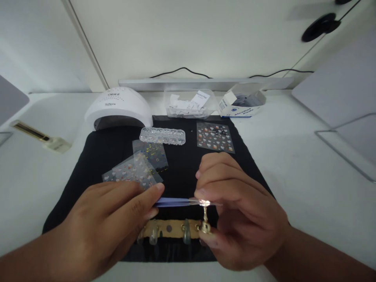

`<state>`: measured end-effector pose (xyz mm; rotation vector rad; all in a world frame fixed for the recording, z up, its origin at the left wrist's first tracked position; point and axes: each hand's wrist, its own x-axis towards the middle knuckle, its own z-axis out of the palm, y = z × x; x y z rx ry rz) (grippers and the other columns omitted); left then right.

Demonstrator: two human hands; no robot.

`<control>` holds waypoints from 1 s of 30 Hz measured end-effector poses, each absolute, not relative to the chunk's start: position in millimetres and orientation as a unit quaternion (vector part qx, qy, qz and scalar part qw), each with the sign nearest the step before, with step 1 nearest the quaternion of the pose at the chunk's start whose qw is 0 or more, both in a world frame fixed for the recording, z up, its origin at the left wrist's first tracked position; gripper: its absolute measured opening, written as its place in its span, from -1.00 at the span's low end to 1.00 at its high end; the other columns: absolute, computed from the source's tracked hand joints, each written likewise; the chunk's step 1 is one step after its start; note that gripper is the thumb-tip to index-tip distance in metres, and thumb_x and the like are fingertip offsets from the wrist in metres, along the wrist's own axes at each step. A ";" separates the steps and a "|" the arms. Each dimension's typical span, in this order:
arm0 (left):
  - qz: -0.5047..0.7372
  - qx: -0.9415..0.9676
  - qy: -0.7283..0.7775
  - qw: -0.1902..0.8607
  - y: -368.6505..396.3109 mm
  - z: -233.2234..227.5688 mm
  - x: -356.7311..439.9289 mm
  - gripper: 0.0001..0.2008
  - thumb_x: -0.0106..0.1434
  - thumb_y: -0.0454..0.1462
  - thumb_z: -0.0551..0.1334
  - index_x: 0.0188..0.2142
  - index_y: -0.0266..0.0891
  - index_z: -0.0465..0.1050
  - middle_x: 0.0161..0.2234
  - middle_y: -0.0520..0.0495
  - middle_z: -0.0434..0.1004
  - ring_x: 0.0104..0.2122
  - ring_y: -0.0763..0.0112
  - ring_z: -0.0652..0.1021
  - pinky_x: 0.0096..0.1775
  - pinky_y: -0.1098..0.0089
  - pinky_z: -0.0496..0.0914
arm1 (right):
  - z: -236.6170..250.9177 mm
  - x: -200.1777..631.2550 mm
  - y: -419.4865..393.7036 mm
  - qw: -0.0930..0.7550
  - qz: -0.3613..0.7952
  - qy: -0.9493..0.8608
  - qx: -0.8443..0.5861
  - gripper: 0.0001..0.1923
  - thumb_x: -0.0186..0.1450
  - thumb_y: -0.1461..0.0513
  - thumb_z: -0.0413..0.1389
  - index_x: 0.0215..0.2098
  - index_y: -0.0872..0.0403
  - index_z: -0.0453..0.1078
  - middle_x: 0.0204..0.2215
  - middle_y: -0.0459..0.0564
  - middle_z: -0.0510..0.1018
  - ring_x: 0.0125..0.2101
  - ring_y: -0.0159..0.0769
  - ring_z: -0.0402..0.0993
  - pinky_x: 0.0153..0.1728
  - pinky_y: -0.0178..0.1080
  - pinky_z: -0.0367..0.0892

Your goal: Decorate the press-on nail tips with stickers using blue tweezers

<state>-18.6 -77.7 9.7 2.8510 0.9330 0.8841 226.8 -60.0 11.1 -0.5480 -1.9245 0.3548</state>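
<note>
My left hand point(117, 215) is closed on lavender tweezers point(173, 202), whose tips point right. They reach a clear false nail on top of a small gold nail stand point(205, 225); whether they grip anything there is too small to tell. My right hand point(246, 211) pinches the stand's round base from below, its fingers curled beside the nail. Just below lies a gold holder strip point(169, 228) with several greenish, glossy false nails point(187, 232) standing on it, partly hidden by my hands. Sticker sheets point(131, 169) lie beyond my left hand.
A black mat point(182, 168) covers the white table. At the back stand a white nail lamp point(119, 107), a clear tub of packets point(189, 113) and an alcohol pad box point(242, 103). A rhinestone case point(162, 136), another sticker sheet point(215, 137) and a polish bottle point(57, 144) lie around.
</note>
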 end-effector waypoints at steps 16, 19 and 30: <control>0.280 0.911 0.303 0.005 -78.9 11.2 -18.1 -0.73 0.52 -0.35 0.04 0.16 -0.29 0.31 -0.41 -0.02 0.56 -0.48 0.41 0.54 -0.44 0.42 0.42 | 8.9 225.9 -60.7 0.538 0.138 -0.800 -0.228 -0.79 0.21 0.21 0.19 -0.18 0.07 0.41 -0.45 -0.04 0.54 -0.47 -0.23 0.48 -0.37 -0.03 0.47; 0.277 0.912 0.301 0.011 -78.8 11.1 -17.7 -0.73 0.52 -0.35 0.06 0.16 -0.31 0.31 -0.39 -0.04 0.57 -0.46 0.41 0.54 -0.42 0.41 0.43 | 8.9 224.3 -60.3 0.539 0.137 -0.799 -0.229 -0.80 0.22 0.21 0.19 -0.18 0.07 0.41 -0.46 -0.04 0.53 -0.48 -0.23 0.48 -0.39 -0.04 0.47; 0.291 0.908 0.300 0.021 -80.4 11.0 -18.5 -0.73 0.52 -0.35 0.06 0.16 -0.31 0.31 -0.39 -0.02 0.56 -0.43 0.42 0.54 -0.40 0.42 0.45 | 11.0 224.7 -61.2 0.538 0.140 -0.798 -0.231 -0.79 0.18 0.26 0.20 -0.19 0.07 0.40 -0.48 -0.06 0.52 -0.47 -0.25 0.49 -0.37 -0.05 0.47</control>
